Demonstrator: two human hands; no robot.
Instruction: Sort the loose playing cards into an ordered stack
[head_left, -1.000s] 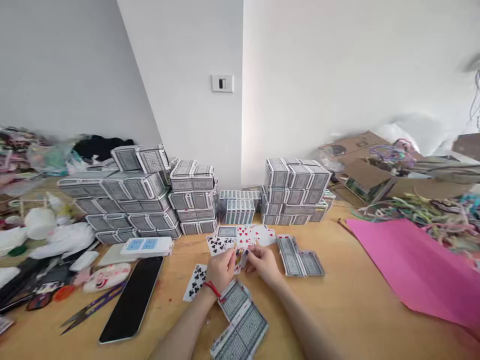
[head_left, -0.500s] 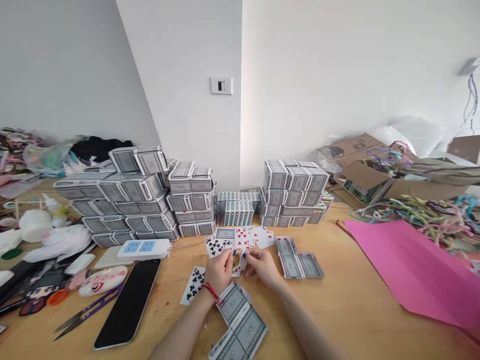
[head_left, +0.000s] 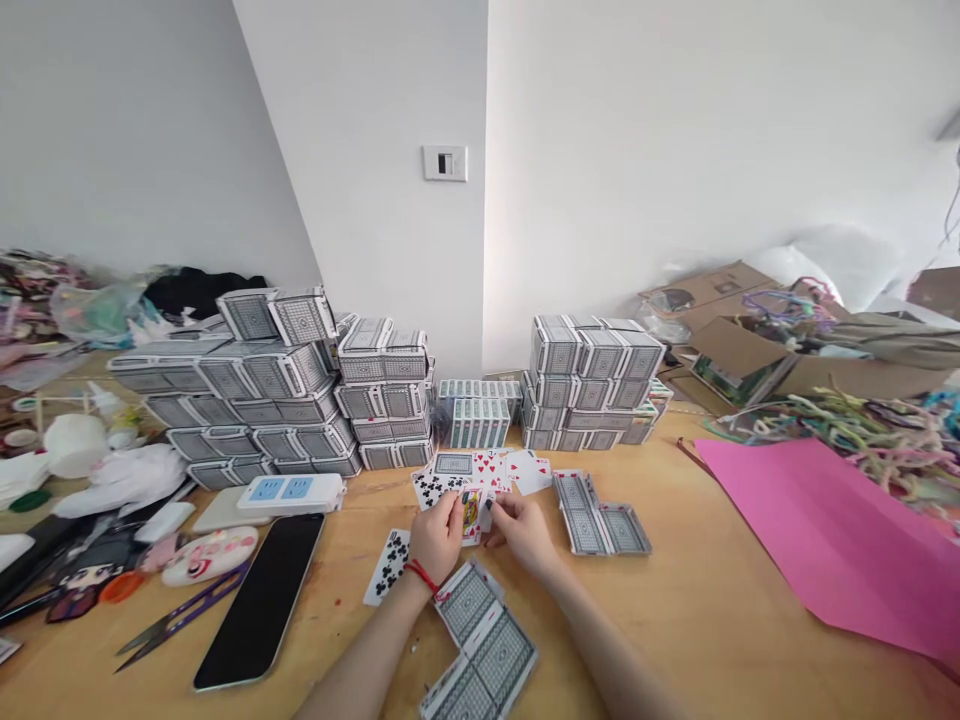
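My left hand point(head_left: 438, 534) pinches the left edge of a face playing card point(head_left: 471, 512). My right hand point(head_left: 519, 532) has its thumb and fingers closed at the card's right edge. Beyond them lie loose playing cards point(head_left: 491, 466), clubs and hearts face up, one back up. A ten of clubs point(head_left: 388, 566) rests left of my left wrist, which wears a red cord. Between my forearms is an L-shaped piece built from cards point(head_left: 480, 650), grey backs outward. A smaller L-shaped card piece point(head_left: 600, 518) lies right of my right hand.
Stacks of card-built blocks stand at the left point(head_left: 262, 400), centre-left point(head_left: 384, 390) and right point(head_left: 592, 385). Card packs point(head_left: 480, 422) sit between them. Nearer on the left are a phone point(head_left: 262, 600), scissors point(head_left: 180, 615) and a power strip point(head_left: 292, 492). Pink paper point(head_left: 832, 540) and yarn point(head_left: 847, 430) lie right.
The view has shifted slightly, and the face card shows more plainly between my hands. Both hands keep nearly the same place and pinch.
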